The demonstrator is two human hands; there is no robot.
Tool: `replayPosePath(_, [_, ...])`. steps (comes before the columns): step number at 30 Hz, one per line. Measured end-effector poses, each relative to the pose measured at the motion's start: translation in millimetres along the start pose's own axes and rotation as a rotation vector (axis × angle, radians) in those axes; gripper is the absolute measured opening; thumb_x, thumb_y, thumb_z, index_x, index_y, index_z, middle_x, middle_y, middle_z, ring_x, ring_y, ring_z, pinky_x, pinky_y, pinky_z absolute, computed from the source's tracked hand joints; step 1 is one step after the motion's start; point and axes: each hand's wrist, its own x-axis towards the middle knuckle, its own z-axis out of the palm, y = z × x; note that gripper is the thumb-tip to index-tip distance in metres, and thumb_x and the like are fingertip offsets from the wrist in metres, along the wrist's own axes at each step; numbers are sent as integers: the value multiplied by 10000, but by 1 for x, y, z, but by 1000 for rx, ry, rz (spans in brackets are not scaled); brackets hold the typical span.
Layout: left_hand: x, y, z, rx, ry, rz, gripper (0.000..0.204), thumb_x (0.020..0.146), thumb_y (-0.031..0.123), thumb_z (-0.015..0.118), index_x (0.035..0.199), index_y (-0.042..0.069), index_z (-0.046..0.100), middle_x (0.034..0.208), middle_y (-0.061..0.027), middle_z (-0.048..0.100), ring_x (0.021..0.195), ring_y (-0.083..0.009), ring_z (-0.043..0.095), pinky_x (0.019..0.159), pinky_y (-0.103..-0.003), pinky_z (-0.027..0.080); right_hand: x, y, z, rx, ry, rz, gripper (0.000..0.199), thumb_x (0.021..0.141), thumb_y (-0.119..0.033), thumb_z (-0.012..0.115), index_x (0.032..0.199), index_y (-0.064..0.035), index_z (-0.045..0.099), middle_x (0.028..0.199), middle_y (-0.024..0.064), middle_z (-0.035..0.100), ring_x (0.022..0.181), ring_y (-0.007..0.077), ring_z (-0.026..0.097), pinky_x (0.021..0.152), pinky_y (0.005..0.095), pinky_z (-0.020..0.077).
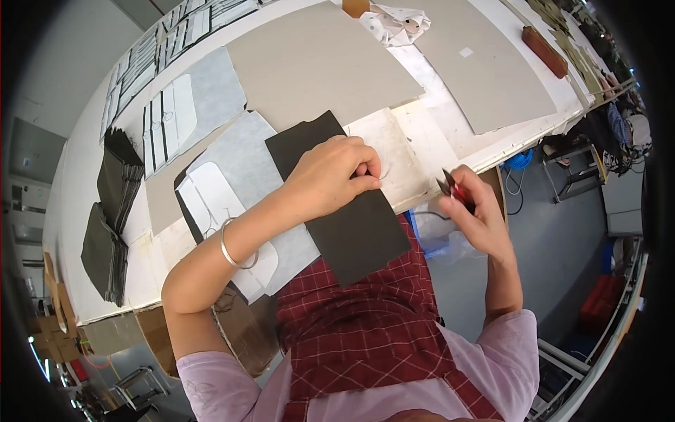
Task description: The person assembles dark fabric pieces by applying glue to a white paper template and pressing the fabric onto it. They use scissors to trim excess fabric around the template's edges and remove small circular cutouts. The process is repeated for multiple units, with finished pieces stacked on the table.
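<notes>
Trimming is apparently proceeding at the near edge of the tabletop (86, 190): left hand (330, 176) pinching narrowly over dark panel (358, 239), right hand (479, 212) gripping snips (460, 194), next likely requiring blade alignment.

Observed from my remote station: a matt, cloth-like dark panel (360, 243); snips (458, 193) with metallic blades; a polished metal bangle (224, 246); a woven cloth apron (358, 352).

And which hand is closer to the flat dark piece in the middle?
Left. The left hand is over the flat dark piece, fingers pinched near its edge; the right hand is off to its right, holding red-handled snips.
</notes>
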Motion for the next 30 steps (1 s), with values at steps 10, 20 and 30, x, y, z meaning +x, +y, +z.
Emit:
replayPosePath(10, [-3, -11, -3, -552, -23, -264, 110, 949, 139, 696, 965, 30, 687, 859, -4, 641, 745, -74, 568, 645, -244, 473, 39, -20, 15, -567, -106, -220, 285, 926, -357, 699, 909, -80, 635, 650, 70, 659, 585, 268, 670, 531, 372, 476])
replayPosePath(20, [-5, -24, -6, -758, -105, -192, 175, 999, 214, 640, 992, 40, 664, 879, 24, 633, 721, -59, 515, 656, -215, 451, 58, -21, 38, -815, -118, -346, 377, 972, -401, 626, 786, -73, 624, 551, 90, 613, 500, 294, 618, 496, 388, 461])
replayPosePath(30, [-7, -25, -6, -741, -116, -195, 179, 1004, 236, 638, 997, 58, 655, 883, 25, 625, 707, -59, 517, 637, -218, 449, 62, -27, 40, -828, -136, -330, 384, 978, -404, 616, 785, -72, 638, 551, 100, 613, 495, 299, 614, 494, 393, 459])
